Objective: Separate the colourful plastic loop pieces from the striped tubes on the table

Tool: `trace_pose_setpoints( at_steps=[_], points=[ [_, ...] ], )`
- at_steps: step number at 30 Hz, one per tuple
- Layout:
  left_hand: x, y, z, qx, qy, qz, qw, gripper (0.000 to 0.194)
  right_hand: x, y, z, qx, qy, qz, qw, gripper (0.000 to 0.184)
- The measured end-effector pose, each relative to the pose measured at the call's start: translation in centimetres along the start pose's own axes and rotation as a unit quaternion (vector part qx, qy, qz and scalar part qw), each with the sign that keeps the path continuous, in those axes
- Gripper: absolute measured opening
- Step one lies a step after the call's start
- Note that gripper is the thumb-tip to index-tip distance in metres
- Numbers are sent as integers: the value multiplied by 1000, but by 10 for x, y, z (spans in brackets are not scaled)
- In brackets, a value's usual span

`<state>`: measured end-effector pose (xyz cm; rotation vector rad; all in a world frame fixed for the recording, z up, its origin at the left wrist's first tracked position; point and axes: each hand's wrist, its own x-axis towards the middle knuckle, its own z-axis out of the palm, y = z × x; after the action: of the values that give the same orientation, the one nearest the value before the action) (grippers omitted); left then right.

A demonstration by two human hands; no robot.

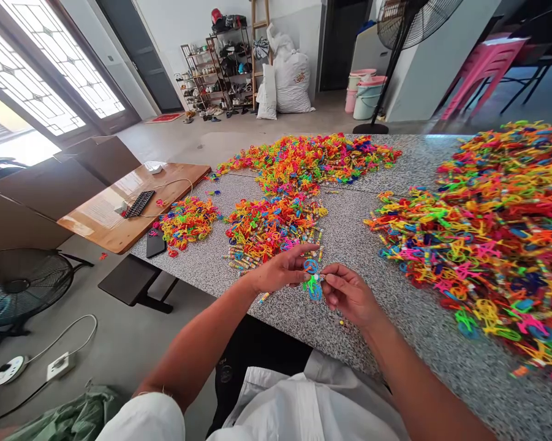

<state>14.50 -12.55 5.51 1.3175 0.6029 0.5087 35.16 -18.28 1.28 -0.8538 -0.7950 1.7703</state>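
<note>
Between my two hands, above the speckled table, is a small plastic toy piece [313,289] with blue, green and orange looped parts and a white spot at its middle. My left hand [282,269] pinches it from the left, with the index finger stretched out above. My right hand [349,293] is closed at the piece's right side, thumb and fingers together near the white spot; what exactly these fingertips grip is too small to tell. Just beyond my left hand lies a heap of colourful plastic pieces [271,226], with patterned sticks [241,257] at its near edge.
A large heap of assembled-looking pieces [500,245] covers the right of the granite table [349,226]. Another heap [312,159] lies at the back, a smaller one [190,220] at left beside a black phone [156,244]. A wooden board [114,208] carries a keyboard [140,204].
</note>
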Motion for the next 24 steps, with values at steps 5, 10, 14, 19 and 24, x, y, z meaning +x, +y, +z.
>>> trace_pose_setpoints(
  at_steps=[5,10,14,19,24],
  points=[
    [-1,-1,1,40,14,9,999,73,0,0,-1,-20,2,-8,1000,30],
    [-3,-1,5,167,57,32,984,71,-1,-5,-4,-124,-1,-49,991,30],
    [3,-11,10,246,105,39,963,67,-3,0,-2,-247,18,-91,965,27],
    [2,-24,-5,282,169,-9,944,69,7,-5,-31,-273,86,-74,955,33],
    [-40,-37,-26,463,260,-130,837,16,34,-38,-91,-108,351,-217,904,43]
  ],
)
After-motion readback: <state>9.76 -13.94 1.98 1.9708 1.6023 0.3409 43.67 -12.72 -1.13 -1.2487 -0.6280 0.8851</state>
